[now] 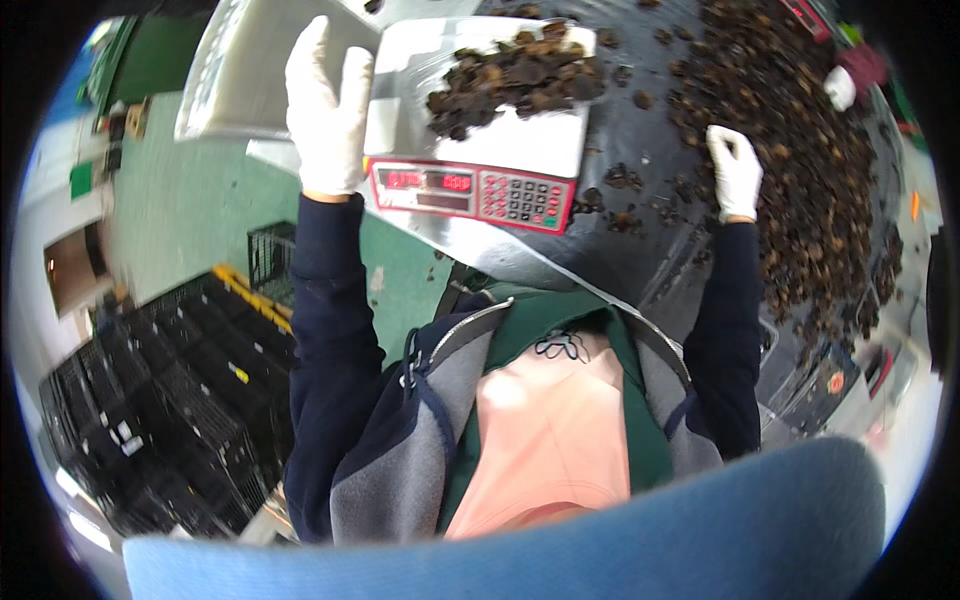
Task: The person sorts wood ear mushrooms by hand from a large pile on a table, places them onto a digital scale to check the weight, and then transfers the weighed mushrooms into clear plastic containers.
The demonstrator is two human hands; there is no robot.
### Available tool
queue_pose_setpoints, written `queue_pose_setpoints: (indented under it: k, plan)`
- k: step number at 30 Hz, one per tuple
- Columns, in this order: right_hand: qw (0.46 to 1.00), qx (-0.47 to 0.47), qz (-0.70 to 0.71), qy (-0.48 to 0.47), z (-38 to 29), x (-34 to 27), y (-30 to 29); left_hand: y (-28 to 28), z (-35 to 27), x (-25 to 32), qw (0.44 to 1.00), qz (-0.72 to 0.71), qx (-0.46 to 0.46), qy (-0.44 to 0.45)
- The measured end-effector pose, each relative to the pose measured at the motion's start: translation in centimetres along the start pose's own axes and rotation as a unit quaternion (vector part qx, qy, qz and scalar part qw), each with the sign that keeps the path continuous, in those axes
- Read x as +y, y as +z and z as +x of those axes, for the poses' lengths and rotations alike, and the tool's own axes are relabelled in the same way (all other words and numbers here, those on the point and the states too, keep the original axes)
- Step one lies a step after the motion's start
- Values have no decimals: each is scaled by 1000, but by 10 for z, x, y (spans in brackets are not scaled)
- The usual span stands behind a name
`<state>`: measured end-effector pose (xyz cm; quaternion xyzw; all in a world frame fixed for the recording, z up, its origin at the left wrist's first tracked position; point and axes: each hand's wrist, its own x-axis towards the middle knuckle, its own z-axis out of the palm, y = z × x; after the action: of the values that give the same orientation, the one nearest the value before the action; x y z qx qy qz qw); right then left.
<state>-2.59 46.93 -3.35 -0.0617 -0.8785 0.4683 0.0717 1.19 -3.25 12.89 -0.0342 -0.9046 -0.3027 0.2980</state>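
My left hand (326,120), in a white glove, is raised with thumb and fingers apart, between a stack of clear plastic bags (251,75) and a digital scale (472,195) with a red-framed keypad. On the scale's pale platform lies a heap of dark brown dried mushrooms (525,79), with shiny clear plastic around it. My right hand (735,172), also gloved in white, is at the left edge of a large mushroom pile (795,187) on the dark table. Its fingers are curled, and whether they pinch anything cannot be told.
Loose mushrooms (622,178) are scattered between scale and pile. Across the pile is another person's white-gloved hand (840,88), near part of a second red scale (806,19). Stacked black plastic crates (150,405) stand on the green floor at lower left. A blue surface crosses the bottom foreground.
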Motion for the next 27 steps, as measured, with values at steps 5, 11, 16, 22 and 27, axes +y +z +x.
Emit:
queue_pose_setpoints:
  k: [5,11,16,22,27]
  plan:
    - [996,-37,43,-73,18,-81,19,-52,-41,-41,984,-73,3,-162]
    - [932,-141,88,-322,21,-215,93,-15,-66,-32,972,-158,-53,-165]
    - [871,-210,29,-443,23,-239,166,10,-66,-12,966,-172,-110,-158]
    - [855,-220,-128,-452,11,-222,198,17,-70,-6,965,-191,-103,-146]
    - [898,-194,20,-394,35,-230,169,18,-69,-10,957,-213,-99,-167]
